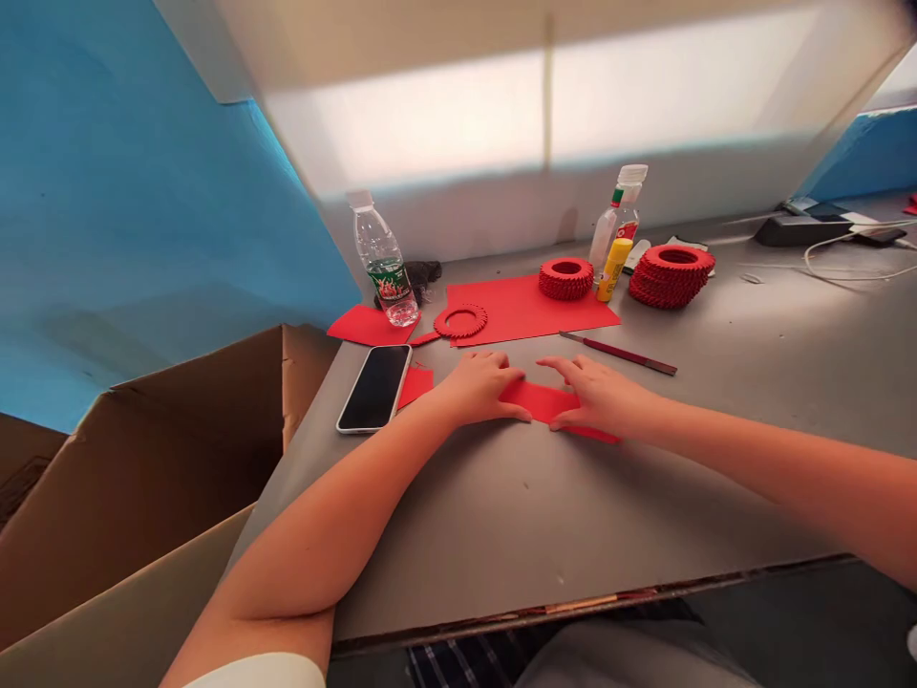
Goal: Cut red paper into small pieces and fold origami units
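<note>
Head view: left hand (479, 387) and right hand (600, 397) press flat, fingers spread, on a red paper strip (545, 401) mid-surface. Black smartphone (375, 388) lies left; red-handled craft knife (617, 353) just behind, nothing obstructing.

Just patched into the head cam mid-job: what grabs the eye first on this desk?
Both hands, left hand and right hand, press flat on a red paper strip at the middle of the grey table. Behind them lie a large red sheet and two stacks of red paper rings, with a water bottle to the left. A dark phone lies beside the left hand.
</note>
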